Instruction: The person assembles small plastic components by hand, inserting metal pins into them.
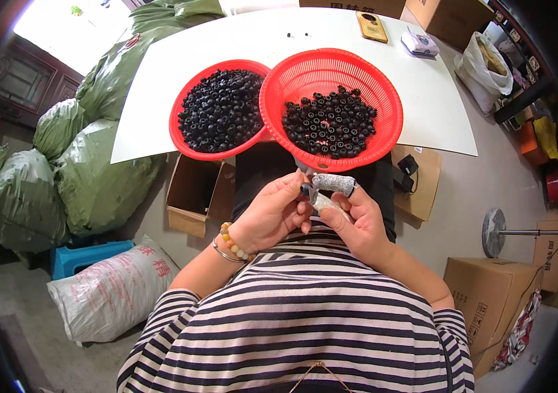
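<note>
My left hand is closed, pinching a small black round part in its fingertips just below the near basket. Close beside it, my right hand is closed too. A grey speckled wrap covers its index finger. Between that finger and the thumb sits a whitish piece, too small to name. A red mesh basket at centre holds many black ring-shaped parts. To its left, overlapped by it, a red basin is heaped with similar black parts.
Both containers stand on a white table; a yellow-cased phone and a tissue pack lie at its far right. Green sacks and a white woven sack lie left. Cardboard boxes stand at right.
</note>
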The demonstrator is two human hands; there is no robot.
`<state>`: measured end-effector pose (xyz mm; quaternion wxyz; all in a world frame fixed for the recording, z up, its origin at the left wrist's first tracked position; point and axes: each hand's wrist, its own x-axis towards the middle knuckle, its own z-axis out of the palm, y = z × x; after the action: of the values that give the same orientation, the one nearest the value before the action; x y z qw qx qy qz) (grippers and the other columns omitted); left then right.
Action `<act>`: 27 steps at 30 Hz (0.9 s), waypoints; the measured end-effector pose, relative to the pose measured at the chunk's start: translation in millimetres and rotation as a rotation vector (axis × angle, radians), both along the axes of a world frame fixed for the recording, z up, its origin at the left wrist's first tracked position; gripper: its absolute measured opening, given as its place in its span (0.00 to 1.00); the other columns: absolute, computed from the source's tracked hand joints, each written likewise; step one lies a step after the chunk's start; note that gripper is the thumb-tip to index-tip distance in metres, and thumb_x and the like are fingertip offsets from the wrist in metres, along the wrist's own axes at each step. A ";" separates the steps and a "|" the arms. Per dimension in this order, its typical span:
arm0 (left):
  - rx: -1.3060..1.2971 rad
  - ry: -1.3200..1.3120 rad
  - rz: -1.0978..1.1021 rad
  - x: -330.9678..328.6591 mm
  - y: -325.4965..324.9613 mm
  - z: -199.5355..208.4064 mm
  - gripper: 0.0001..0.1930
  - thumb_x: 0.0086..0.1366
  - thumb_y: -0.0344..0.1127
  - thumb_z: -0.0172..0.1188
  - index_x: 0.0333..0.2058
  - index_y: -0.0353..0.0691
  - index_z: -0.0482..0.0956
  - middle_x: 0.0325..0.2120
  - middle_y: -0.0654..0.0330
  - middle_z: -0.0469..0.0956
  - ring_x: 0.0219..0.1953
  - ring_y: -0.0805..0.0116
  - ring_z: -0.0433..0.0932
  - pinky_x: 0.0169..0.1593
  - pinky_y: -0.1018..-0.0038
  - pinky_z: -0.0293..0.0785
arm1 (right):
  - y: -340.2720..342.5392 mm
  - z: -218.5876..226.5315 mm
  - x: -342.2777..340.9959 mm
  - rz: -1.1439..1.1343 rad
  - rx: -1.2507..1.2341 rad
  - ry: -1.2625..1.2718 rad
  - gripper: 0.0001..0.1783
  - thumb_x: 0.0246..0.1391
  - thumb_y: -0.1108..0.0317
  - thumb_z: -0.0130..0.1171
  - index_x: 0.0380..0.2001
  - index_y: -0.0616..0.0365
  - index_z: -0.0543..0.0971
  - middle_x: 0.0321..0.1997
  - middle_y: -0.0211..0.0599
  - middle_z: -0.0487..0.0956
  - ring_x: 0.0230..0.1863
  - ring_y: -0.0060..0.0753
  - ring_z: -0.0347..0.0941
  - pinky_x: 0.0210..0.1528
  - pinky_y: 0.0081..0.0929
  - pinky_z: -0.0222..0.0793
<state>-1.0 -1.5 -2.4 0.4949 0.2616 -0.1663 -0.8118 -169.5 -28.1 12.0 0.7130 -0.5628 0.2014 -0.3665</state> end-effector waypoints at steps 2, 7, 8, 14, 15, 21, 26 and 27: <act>-0.014 0.021 0.020 0.2 -0.1 -1.5 0.12 0.64 0.41 0.42 0.36 0.39 0.67 0.19 0.68 0.64 0.21 0.81 0.66 0.26 0.79 0.72 | 0.2 2.5 -0.2 0.001 0.000 0.025 0.18 0.53 0.73 0.48 0.47 0.64 0.63 0.38 0.35 0.73 0.36 0.19 0.69 0.40 0.17 0.65; -0.061 -0.010 0.058 0.1 -0.1 -1.7 0.13 0.64 0.42 0.42 0.36 0.39 0.67 0.19 0.67 0.66 0.20 0.80 0.67 0.26 0.78 0.72 | -1.0 2.4 -0.8 0.011 -0.034 0.139 0.17 0.52 0.73 0.50 0.45 0.64 0.64 0.37 0.34 0.74 0.34 0.17 0.70 0.40 0.17 0.65; -0.059 -0.011 0.058 0.5 0.1 -1.2 0.13 0.64 0.42 0.42 0.36 0.39 0.67 0.19 0.67 0.66 0.20 0.80 0.67 0.26 0.78 0.72 | -1.4 3.3 -0.5 0.017 -0.043 0.134 0.16 0.51 0.73 0.50 0.45 0.64 0.64 0.36 0.34 0.74 0.34 0.17 0.70 0.40 0.17 0.65; -0.019 -0.019 0.068 -1.1 0.6 0.2 0.12 0.64 0.42 0.42 0.34 0.39 0.67 0.19 0.67 0.66 0.19 0.80 0.67 0.26 0.78 0.72 | 0.5 -3.0 1.6 -0.015 -0.007 0.061 0.16 0.52 0.72 0.50 0.44 0.65 0.65 0.36 0.34 0.75 0.34 0.17 0.70 0.40 0.17 0.65; -0.008 0.010 0.054 -1.2 0.2 -0.1 0.11 0.63 0.42 0.42 0.35 0.40 0.66 0.19 0.67 0.66 0.20 0.79 0.67 0.25 0.78 0.72 | 0.2 -3.7 1.6 -0.029 -0.018 0.071 0.16 0.52 0.72 0.50 0.44 0.65 0.65 0.36 0.34 0.75 0.34 0.18 0.70 0.40 0.17 0.65; -0.016 0.020 0.047 -1.2 1.3 -2.8 0.10 0.63 0.41 0.43 0.37 0.41 0.65 0.18 0.66 0.64 0.20 0.78 0.67 0.24 0.79 0.71 | 1.3 -3.4 3.6 -0.012 0.026 0.020 0.15 0.52 0.73 0.48 0.44 0.65 0.65 0.37 0.35 0.75 0.34 0.18 0.71 0.40 0.17 0.67; -0.006 0.018 0.053 -1.3 1.2 -1.9 0.11 0.63 0.41 0.44 0.37 0.41 0.65 0.19 0.66 0.65 0.20 0.78 0.67 0.24 0.78 0.71 | 1.6 -4.4 3.3 -0.028 0.020 0.032 0.15 0.52 0.74 0.48 0.44 0.66 0.65 0.36 0.36 0.74 0.33 0.19 0.71 0.39 0.18 0.67; -0.017 0.011 0.049 -1.6 1.0 -2.3 0.11 0.63 0.41 0.44 0.37 0.41 0.65 0.19 0.66 0.66 0.20 0.78 0.67 0.24 0.78 0.71 | 1.8 -3.0 3.3 -0.028 0.028 0.031 0.15 0.52 0.74 0.48 0.44 0.66 0.65 0.36 0.36 0.74 0.33 0.19 0.71 0.39 0.18 0.68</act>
<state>-2.6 -0.5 -4.7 0.5179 0.2570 -0.1641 -0.7992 -166.2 -26.3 9.1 0.7125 -0.5555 0.2255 -0.3645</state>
